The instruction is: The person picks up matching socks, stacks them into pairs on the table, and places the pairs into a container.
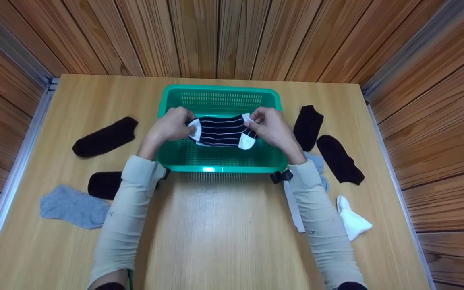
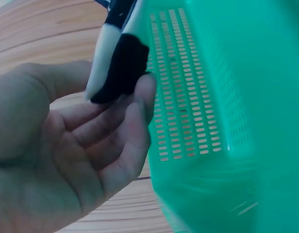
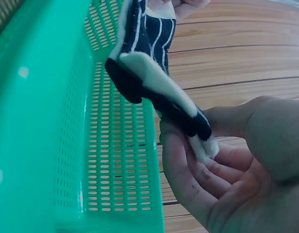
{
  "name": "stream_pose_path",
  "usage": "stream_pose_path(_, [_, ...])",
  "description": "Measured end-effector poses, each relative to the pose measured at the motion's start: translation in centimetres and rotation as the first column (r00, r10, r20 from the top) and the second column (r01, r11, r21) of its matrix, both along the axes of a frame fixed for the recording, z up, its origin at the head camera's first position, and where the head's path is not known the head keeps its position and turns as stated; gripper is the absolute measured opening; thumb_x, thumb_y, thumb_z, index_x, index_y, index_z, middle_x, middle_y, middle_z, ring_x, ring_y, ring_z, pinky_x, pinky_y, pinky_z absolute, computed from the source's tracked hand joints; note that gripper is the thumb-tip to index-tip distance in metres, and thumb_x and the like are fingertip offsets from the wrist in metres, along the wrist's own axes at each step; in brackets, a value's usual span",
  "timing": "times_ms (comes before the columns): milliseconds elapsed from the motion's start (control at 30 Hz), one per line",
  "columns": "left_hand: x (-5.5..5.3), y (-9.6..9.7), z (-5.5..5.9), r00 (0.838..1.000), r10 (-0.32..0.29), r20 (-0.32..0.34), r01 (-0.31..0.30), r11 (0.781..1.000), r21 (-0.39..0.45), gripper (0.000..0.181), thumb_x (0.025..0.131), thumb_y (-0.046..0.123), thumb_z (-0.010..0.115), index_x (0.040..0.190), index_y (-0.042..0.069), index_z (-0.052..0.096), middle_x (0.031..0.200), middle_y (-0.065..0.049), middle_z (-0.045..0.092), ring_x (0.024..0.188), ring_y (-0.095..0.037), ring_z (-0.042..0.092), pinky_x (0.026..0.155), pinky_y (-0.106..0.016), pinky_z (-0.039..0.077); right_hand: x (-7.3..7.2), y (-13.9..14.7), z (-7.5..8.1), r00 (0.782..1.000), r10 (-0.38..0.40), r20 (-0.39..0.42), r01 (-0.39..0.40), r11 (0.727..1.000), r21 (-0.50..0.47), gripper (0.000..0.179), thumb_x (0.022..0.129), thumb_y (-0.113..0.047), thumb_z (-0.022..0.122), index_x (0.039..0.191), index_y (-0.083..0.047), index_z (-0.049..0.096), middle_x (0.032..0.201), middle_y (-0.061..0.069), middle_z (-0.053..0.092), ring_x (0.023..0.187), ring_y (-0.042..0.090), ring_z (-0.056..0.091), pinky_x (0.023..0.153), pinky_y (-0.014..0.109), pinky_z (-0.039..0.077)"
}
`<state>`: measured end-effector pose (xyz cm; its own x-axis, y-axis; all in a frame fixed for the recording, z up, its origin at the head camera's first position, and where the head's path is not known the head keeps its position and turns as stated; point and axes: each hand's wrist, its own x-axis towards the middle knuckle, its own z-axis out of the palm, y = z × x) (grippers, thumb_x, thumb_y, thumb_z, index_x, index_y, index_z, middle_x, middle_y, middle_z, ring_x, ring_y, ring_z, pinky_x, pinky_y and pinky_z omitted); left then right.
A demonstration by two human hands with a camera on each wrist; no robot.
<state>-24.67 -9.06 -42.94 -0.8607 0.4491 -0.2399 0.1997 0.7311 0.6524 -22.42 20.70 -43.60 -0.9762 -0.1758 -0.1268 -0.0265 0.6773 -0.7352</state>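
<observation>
A dark striped sock [image 1: 220,131] with white toe, heel and cuff is stretched sideways above the green plastic basket [image 1: 224,169]. My left hand [image 1: 174,124] pinches its white toe end between thumb and fingers. At the other end, my right hand [image 1: 271,125] grips the white cuff. In the left wrist view, a black layer lies against the white toe of the sock [image 2: 103,60]. The right wrist view also has black fabric behind the white heel of the sock [image 3: 159,80]; whether this is a second sock I cannot tell.
Left of the basket lie a black sock [image 1: 105,137], another black sock [image 1: 104,185] partly behind my sleeve, and a grey sock [image 1: 74,206]. On the right are two black socks [image 1: 308,127], a white sock [image 1: 352,219] and grey-blue fabric [image 1: 320,167] partly hidden by my sleeve.
</observation>
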Motion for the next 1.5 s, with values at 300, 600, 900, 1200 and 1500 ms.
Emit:
stream_pose_path(300, [-3.6,0.6,-0.7,0.978,-0.034,0.203,0.075,0.977,-0.198,0.008,0.101,0.012,0.065,0.104,0.007,0.070,0.092,-0.005,0.058,0.081,-0.021,0.050,0.071,-0.032,0.041,-3.0,-0.7,-1.0,0.994,0.062,0.085,-0.068,0.995,0.071,0.019,0.102,-0.022,0.070,0.110,-0.004,0.071,0.102,0.010,0.071,0.072,0.013,0.061,0.061,0.023,0.050])
stream_pose_path(600, [-6.0,1.1,-2.1,0.961,-0.007,0.278,0.083,0.961,-0.262,0.009,0.102,0.013,0.063,0.102,0.006,0.069,0.086,-0.003,0.053,0.072,-0.016,0.048,0.067,-0.028,0.043,-5.2,-0.5,-2.5,0.976,0.079,0.204,-0.095,0.993,0.068,0.014,0.101,-0.015,0.069,0.107,-0.002,0.068,0.107,0.013,0.069,0.075,0.015,0.069,0.082,0.047,0.064])
stream_pose_path(900, [-7.0,1.4,-2.5,0.937,0.076,0.340,0.027,0.958,-0.286,0.015,0.102,0.015,0.065,0.114,0.007,0.060,0.100,-0.006,0.052,0.078,-0.018,0.052,0.081,-0.034,0.052,-6.4,-0.5,-3.1,0.951,0.106,0.291,-0.145,0.983,0.115,0.009,0.102,-0.014,0.067,0.098,-0.006,0.064,0.104,0.010,0.067,0.084,0.019,0.068,0.085,0.045,0.064])
stream_pose_path(1200, [-7.1,1.8,-4.1,0.933,0.105,0.344,0.020,0.940,-0.340,0.012,0.097,0.008,0.068,0.091,0.010,0.058,0.093,-0.005,0.055,0.073,-0.016,0.061,0.080,-0.032,0.060,-6.9,-0.6,-4.4,0.913,0.145,0.382,-0.210,0.968,0.136,0.013,0.102,-0.011,0.066,0.090,-0.010,0.062,0.097,0.005,0.063,0.085,0.020,0.064,0.088,0.044,0.062])
stream_pose_path(1500, [-6.9,2.3,-5.3,0.938,0.081,0.338,0.071,0.907,-0.416,0.010,0.096,0.011,0.070,0.088,0.006,0.066,0.076,-0.004,0.058,0.057,-0.011,0.054,0.051,-0.022,0.046,-7.4,-0.8,-5.5,0.899,0.136,0.416,-0.217,0.964,0.155,0.030,0.101,-0.009,0.066,0.074,-0.013,0.054,0.077,0.001,0.056,0.072,0.018,0.057,0.077,0.037,0.056])
